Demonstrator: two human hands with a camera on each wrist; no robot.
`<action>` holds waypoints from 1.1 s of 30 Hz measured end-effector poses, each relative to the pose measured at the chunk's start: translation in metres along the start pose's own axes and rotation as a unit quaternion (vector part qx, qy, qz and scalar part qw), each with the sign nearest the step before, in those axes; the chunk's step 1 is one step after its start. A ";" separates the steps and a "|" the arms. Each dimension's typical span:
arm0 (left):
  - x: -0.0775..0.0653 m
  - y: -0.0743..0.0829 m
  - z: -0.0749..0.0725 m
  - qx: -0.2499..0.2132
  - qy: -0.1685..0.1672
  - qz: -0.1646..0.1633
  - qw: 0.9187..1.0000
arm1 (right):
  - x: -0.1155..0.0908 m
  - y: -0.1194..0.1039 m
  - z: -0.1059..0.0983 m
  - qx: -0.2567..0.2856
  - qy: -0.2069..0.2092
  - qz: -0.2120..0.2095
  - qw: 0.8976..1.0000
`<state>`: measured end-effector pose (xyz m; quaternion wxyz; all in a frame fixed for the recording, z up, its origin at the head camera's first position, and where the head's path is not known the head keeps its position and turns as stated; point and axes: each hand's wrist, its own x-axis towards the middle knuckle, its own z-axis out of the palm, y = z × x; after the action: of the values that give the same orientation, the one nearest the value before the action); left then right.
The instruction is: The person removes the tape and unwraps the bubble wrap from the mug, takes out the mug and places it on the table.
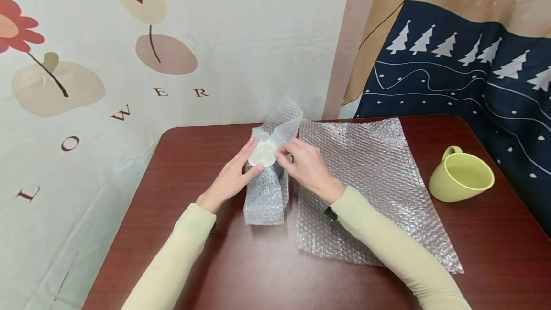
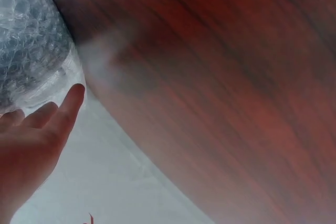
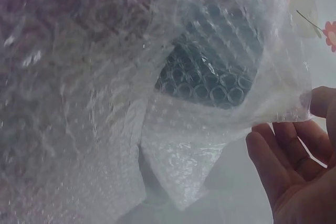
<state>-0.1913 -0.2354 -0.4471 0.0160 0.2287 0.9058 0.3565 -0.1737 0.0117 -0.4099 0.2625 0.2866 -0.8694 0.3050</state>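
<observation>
Near the table's back edge stands a dark bluish-grey item, partly wrapped in bubble wrap. Its round white end faces up; its exact kind is hidden by the wrap. My left hand rests against the left side of the item, fingers straight and thumb near the white end's front rim. In the left wrist view, its fingertips touch the wrap. At the item's right side, my right hand pinches an edge of the wrap between thumb and fingers, also visible in the right wrist view.
A flat bubble wrap sheet lies right of the wrapped item, under my right forearm. Farther right, a yellow-green mug is on the reddish-brown table. A printed cloth hangs behind the table.
</observation>
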 end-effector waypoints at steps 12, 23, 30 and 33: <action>-0.001 -0.002 0.001 0.006 0.006 -0.004 1.000 | -0.001 0.008 -0.022 -0.085 0.005 0.082 0.993; 0.000 -0.001 0.002 0.009 0.005 0.000 1.000 | -0.008 0.016 -0.034 -0.182 -0.014 -0.003 0.983; 0.001 -0.002 0.003 0.003 0.007 0.003 1.000 | -0.019 0.023 -0.047 -0.252 -0.040 -0.002 0.967; 0.001 -0.003 0.003 0.004 0.010 0.004 1.000 | -0.025 0.028 -0.051 -0.286 -0.067 -0.024 0.956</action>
<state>-0.1931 -0.2352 -0.4510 0.0049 0.2292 0.9063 0.3551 -0.1604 0.0725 -0.4019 0.2822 0.2399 -0.9287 0.0174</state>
